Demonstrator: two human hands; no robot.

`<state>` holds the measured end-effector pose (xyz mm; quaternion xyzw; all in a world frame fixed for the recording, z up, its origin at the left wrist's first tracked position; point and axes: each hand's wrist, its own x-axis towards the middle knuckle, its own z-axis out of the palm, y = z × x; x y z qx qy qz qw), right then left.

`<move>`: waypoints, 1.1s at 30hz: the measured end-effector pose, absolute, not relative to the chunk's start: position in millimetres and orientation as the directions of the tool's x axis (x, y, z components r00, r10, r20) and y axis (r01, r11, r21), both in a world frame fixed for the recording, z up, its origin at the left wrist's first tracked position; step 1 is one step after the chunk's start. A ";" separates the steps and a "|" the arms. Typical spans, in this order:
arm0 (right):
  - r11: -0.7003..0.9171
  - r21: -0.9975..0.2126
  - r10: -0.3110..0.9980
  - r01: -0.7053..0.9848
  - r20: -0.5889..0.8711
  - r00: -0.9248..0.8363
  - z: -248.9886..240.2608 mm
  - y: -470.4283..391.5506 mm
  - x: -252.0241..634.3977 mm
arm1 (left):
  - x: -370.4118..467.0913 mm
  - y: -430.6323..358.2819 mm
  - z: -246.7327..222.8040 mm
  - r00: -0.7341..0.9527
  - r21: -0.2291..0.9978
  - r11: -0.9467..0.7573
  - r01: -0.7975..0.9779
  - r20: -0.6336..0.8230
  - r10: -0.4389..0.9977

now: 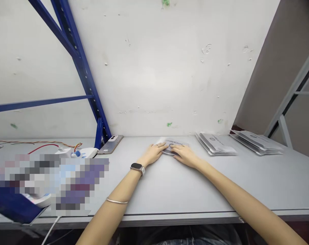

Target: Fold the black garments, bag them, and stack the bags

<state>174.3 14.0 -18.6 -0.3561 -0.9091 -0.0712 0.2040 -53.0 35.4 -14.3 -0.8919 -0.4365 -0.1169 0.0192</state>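
At twelve o'clock on the grey table [169, 190], the left hand [152, 153] and right hand [184, 156] rest on a printed bag [173, 140], fingers unclenched and laid over it from both sides (the left wrist wears a watch [137, 166]). Toward three o'clock from it sit a nearer stack [217, 145] and a farther stack [258, 142] of similar bags; toward nine o'clock lies a phone [110, 146].

We note a scuffed white wall [154, 75] with green patches [169, 124] at the far side of a pale grey surface [182, 190]; left, a perforated blue metal frame [80, 64]; right, a brownish-grey wall [272, 68].
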 end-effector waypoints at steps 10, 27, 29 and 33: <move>0.577 0.024 0.809 0.816 0.116 -0.576 27.9 3.8 209.7 | -41.0 20.0 -3.2 0.419 -0.001 -0.427 0.904 0.193 0.887; 0.612 0.119 0.745 0.782 0.245 -0.620 -9.1 12.2 179.6 | -6.2 -0.7 -7.9 0.610 0.098 -0.702 0.706 0.420 0.672; 0.638 0.122 0.720 0.760 0.255 -0.645 -10.6 8.9 174.7 | -4.4 1.0 -9.7 0.602 0.112 -0.711 0.694 0.450 0.659; 0.681 0.114 0.666 0.724 0.316 -0.676 -8.6 4.5 170.3 | -6.8 7.3 -11.4 0.578 0.091 -0.704 0.704 0.502 0.643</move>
